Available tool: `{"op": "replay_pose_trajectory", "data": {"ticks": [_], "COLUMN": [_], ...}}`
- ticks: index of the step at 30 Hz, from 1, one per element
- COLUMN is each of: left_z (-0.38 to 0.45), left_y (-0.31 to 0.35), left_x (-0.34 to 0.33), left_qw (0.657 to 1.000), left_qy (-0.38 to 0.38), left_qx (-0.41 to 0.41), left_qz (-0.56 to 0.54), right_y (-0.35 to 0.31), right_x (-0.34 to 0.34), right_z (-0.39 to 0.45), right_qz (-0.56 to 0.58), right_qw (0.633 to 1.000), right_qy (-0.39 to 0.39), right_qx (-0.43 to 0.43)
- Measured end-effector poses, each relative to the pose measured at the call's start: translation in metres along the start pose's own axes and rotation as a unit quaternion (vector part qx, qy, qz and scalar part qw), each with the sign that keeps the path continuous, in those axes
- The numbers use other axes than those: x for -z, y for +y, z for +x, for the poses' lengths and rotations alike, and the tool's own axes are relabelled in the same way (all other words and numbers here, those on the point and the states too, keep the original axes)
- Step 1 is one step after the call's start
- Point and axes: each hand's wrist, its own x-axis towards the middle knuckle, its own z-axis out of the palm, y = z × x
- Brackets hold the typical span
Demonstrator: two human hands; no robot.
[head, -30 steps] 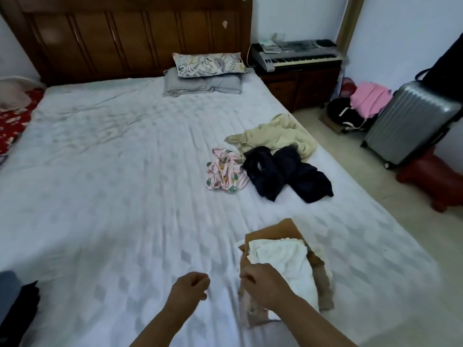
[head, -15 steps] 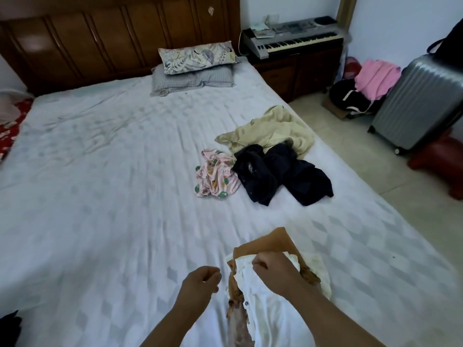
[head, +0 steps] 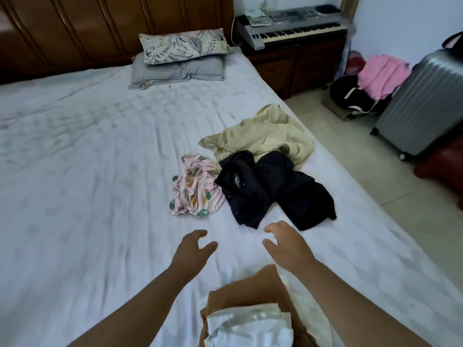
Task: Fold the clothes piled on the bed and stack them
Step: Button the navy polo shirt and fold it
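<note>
Hands empty above the bed, unfolded pile just ahead

Bed [head: 87,196] fills the view under a pale patterned sheet, with a wooden headboard [head: 100,26] far beyond the fingers and two pillows [head: 183,58] stacked against it.

The left hand [head: 193,251] hovers over the sheet, its fingers [head: 200,234] loosely spread and slightly curled, holding nothing. Just beyond its fingertips and a little to the right lies a crumpled pink printed garment [head: 195,189]. The right hand [head: 288,244] is held out beside the left, fingers [head: 273,227] also spread and relaxed, gripping nothing. Right ahead of those fingertips sits a bunched dark navy garment [head: 273,189], touching the pink one on its left edge. Further beyond, partly under the navy cloth, a rumpled beige garment [head: 265,131] spreads near the bed's right edge.

Behind the hands, between the two forearms, a folded stack rests on the sheet: a brown piece [head: 250,286] with a white folded garment [head: 245,324] on top.

To the right of the right fingers, off the bed, a keyboard [head: 295,28] sits on a dark cabinet [head: 295,63]. Further right on the tiled floor are a black bag [head: 350,96] topped with pink cloth [head: 380,73], and a grey suitcase [head: 426,103].
</note>
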Motion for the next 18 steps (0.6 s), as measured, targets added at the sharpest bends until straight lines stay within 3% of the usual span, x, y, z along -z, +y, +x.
{"op": "replay_pose_trajectory", "data": {"ticks": [8,13,18], "left_z": [0.128,0.205,0.262], "left_y": [0.005,0.002,-0.003], "left_x": [-0.056,-0.083,-0.092], "left_qw": [0.992,0.967,0.960], "left_qy": [0.043,0.095,0.115], "left_qx": [0.003,0.059,0.106], "left_qz": [0.115,0.231,0.232], "right_y": [0.078,0.111,0.121], "right_x": [-0.010,-0.021,-0.035], "right_z": [0.126,0.194,0.256], "right_qz": [-0.022,-0.133,-0.209], "right_qw": [1.000,0.990,0.976], "right_qy": [-0.021,-0.036,-0.054], "right_qx": [0.003,0.012,0.037]}}
